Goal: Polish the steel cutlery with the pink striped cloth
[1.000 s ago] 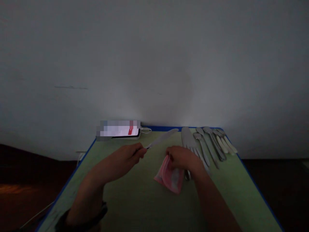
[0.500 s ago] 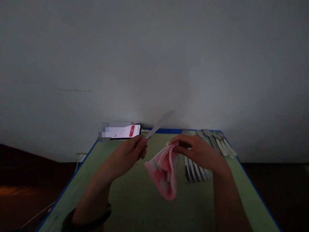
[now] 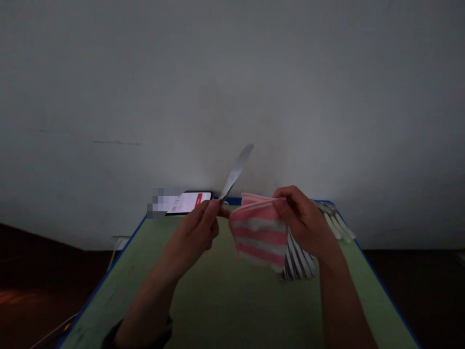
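My left hand (image 3: pixel 201 223) is closed around the handle of a table knife (image 3: pixel 237 169); its blade points up and to the right, in front of the wall. Pinched in my right hand (image 3: pixel 300 218) is a pink and white striped cloth (image 3: pixel 259 232), which hangs down between my hands. A finger of the left hand reaches toward the cloth's left edge; whether it touches the cloth I cannot tell. Behind and below the cloth, several metal cutlery handles (image 3: pixel 300 259) lie side by side, their upper parts hidden by the cloth and my right hand.
The green table (image 3: pixel 240 310) has a blue edge and stands against a grey wall (image 3: pixel 232 87). At its back left lies a phone (image 3: pixel 185 202) with a lit screen. Several pieces of cutlery with white handles (image 3: pixel 337 225) lie at the back right.
The cloth has gone from bunched to spread out, showing its stripes. The knife is raised higher and tilted more upright. My right hand has shifted slightly right.
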`<state>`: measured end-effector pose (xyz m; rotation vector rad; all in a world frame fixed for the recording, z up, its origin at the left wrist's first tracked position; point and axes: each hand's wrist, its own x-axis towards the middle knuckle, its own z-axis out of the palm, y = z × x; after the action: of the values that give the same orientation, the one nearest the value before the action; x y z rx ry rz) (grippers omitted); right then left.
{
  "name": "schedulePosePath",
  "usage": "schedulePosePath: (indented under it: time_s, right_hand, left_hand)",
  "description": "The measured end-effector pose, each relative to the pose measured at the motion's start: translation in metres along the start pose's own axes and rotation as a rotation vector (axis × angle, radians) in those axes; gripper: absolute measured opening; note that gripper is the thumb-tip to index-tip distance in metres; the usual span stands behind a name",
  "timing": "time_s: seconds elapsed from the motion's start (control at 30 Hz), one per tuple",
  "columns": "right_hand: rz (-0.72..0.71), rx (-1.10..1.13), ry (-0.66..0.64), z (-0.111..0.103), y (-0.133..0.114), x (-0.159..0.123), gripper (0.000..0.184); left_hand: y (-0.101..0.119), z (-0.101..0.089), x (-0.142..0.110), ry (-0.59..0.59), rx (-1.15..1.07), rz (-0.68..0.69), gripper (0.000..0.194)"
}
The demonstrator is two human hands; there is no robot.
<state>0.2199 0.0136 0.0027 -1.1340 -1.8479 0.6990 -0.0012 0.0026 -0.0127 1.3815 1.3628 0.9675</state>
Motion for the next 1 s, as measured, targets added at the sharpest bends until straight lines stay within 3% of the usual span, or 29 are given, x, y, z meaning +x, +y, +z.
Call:
schedulePosePath:
  time_s: [0.1, 0.2, 0.3, 0.4, 0.57, 0.63, 0.7, 0.77, 0.83, 0.9, 1.0]
  right_hand:
    - [0.035, 0.106, 0.078, 0.006, 0.0, 0.0, 0.019]
    - [0.082, 0.221, 0.1, 0.013, 0.002, 0.002, 0.02]
    - [0.154, 0.283, 0.086, 0.019, 0.005, 0.005, 0.023]
    - [0.206, 0.275, 0.095, 0.024, 0.005, 0.007, 0.024]
    - [0.336, 0.386, 0.063, 0.028, 0.006, 0.007, 0.032]
    - [0.352, 0.487, -0.052, 0.025, 0.008, 0.006, 0.035]
    - [0.339, 0.548, -0.252, 0.02, 0.01, 0.003, 0.039]
    - [0.311, 0.507, -0.443, 0.013, 0.01, 0.0, 0.045]
    - [0.285, 0.413, -0.554, 0.01, 0.009, -0.002, 0.054]
    - [0.253, 0.311, -0.595, 0.009, 0.008, -0.003, 0.056]
    - [0.182, 0.18, -0.593, 0.013, 0.01, -0.001, 0.033]
  left_hand:
    - [0.006, 0.006, -0.002, -0.041, -0.026, -0.015, 0.038]
    - [0.009, 0.007, -0.004, -0.166, -0.027, -0.003, 0.03]
    - [0.005, 0.006, -0.006, -0.279, -0.178, 0.03, 0.031]
    - [0.001, 0.004, -0.007, -0.306, -0.334, 0.045, 0.037]
    - [0.002, 0.006, -0.006, -0.156, -0.195, 0.016, 0.039]
    - [0.002, 0.006, -0.005, -0.069, -0.203, 0.009, 0.036]
    - [0.0, 0.005, -0.004, 0.016, -0.238, 0.002, 0.035]
    - [-0.002, 0.004, -0.003, 0.091, -0.275, 0.0, 0.035]
    - [-0.001, 0.003, -0.002, 0.141, -0.34, 0.011, 0.036]
    - [0.0, 0.002, -0.001, 0.169, -0.434, 0.022, 0.037]
    - [0.003, 0.002, -0.001, 0.186, -0.545, 0.021, 0.034]
